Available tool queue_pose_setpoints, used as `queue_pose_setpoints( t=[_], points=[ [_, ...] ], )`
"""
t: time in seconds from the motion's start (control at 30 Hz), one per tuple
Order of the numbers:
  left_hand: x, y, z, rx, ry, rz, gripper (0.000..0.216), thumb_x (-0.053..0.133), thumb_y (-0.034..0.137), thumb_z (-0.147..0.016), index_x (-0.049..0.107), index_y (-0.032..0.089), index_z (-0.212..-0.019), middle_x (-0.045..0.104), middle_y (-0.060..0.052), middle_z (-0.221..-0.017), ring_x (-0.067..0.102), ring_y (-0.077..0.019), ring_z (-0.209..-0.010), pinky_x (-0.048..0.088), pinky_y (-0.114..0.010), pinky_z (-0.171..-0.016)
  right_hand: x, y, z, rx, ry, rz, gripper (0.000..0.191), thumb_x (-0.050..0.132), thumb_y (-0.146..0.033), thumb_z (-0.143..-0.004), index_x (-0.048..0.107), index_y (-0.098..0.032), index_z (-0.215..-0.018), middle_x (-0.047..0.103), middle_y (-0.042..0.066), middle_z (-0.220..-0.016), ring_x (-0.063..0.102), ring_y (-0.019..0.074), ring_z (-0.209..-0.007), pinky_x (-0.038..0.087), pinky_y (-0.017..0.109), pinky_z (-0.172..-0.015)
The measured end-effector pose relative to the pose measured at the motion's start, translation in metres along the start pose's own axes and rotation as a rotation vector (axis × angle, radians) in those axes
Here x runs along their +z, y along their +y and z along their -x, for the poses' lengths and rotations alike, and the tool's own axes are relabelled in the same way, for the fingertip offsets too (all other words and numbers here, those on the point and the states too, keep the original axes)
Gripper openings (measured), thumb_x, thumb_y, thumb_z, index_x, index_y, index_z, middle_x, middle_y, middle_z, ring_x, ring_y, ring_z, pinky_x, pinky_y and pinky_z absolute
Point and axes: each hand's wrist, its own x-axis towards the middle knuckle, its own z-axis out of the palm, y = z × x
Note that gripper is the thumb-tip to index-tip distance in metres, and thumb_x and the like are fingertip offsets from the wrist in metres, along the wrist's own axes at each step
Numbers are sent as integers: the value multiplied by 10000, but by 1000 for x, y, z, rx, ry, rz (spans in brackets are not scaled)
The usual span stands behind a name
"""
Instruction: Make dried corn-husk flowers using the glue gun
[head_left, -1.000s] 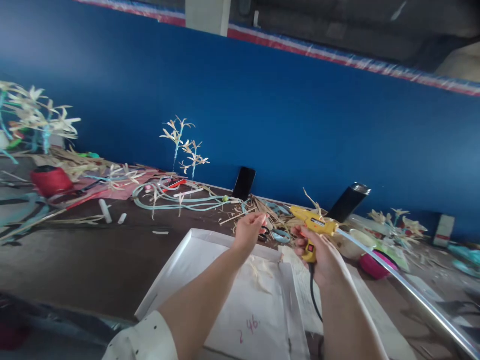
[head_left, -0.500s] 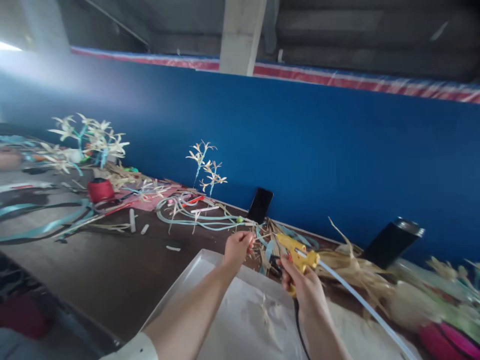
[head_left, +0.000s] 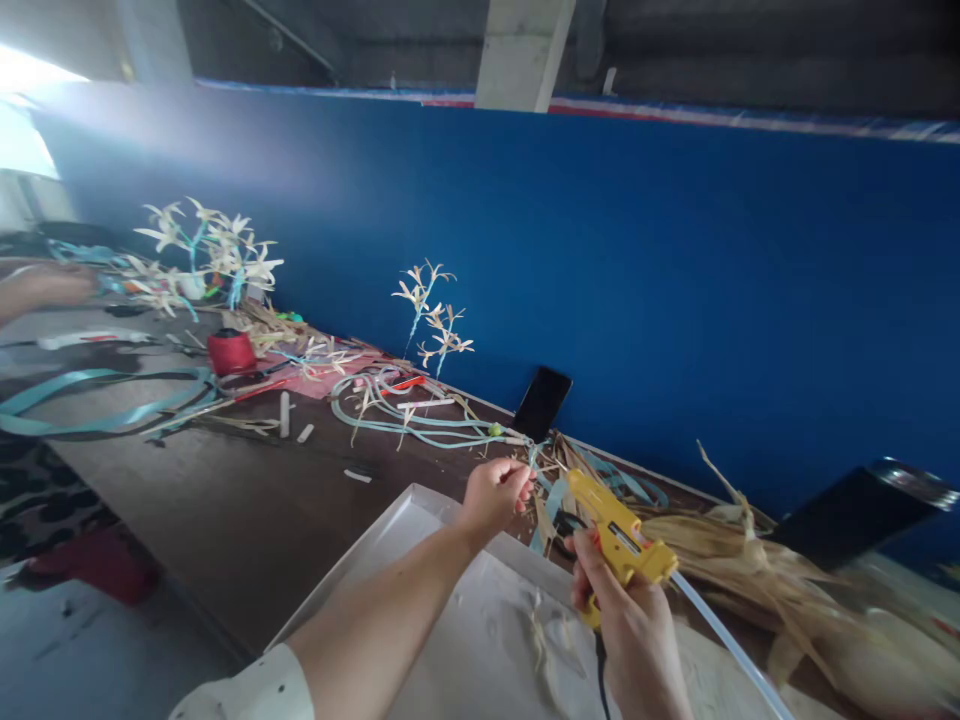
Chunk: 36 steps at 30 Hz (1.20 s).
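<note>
The right hand [head_left: 626,622] wraps round the yellow glue gun [head_left: 619,525], which points toward the left hand [head_left: 495,495], whose fingers curl together; whether they pinch anything, I cannot tell.

Phone [head_left: 543,400] against panel [head_left: 675,290], behind tray [head_left: 469,625]; husks [head_left: 712,545] right of glue gun [head_left: 616,522].
</note>
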Motion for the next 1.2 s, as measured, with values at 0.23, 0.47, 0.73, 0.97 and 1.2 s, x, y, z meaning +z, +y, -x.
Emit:
queue_pose_setpoints(
  t=[0.23,0.47,0.73,0.97,1.2],
  points=[
    [3,-3,2,23,-24,-62,247,506,334,-765,658,141,-750,589,2,-597,477,-63,-438,380,-171,-431,-1,-3,-2,-30,17,179,397,685,-525,-654,650,-153,-789,630,29,-638,543,164,-549,409,270,-530],
    [2,1,3,6,-24,-55,236,490,301,-770,657,134,-760,586,-5,-606,482,-64,-448,388,-171,-433,7,-10,4,-40,101,254,393,672,-537,-651,673,-155,-746,660,54,-645,613,224,-662,438,284,-580],
    [1,-2,6,62,-32,-134,255,478,320,-780,667,149,-773,610,-5,-634,502,-72,-480,392,-175,-462,4,-10,3,-34,40,310,435,676,-518,-656,690,-135,-862,695,82,-751,638,237,-726,471,280,-621],
    [0,-9,5,187,-10,-267,278,450,327,-808,677,169,-786,649,-6,-684,541,-91,-541,408,-200,-550,3,-12,4,-22,16,433,462,635,-543,-675,679,-115,-844,685,75,-725,636,241,-740,464,274,-618],
    [-1,-7,7,232,10,-312,270,452,317,-815,681,178,-781,653,1,-678,554,-100,-574,400,-207,-578,7,-12,4,-85,59,384,453,637,-555,-666,668,-137,-839,690,75,-761,636,226,-722,465,264,-630]
  ],
)
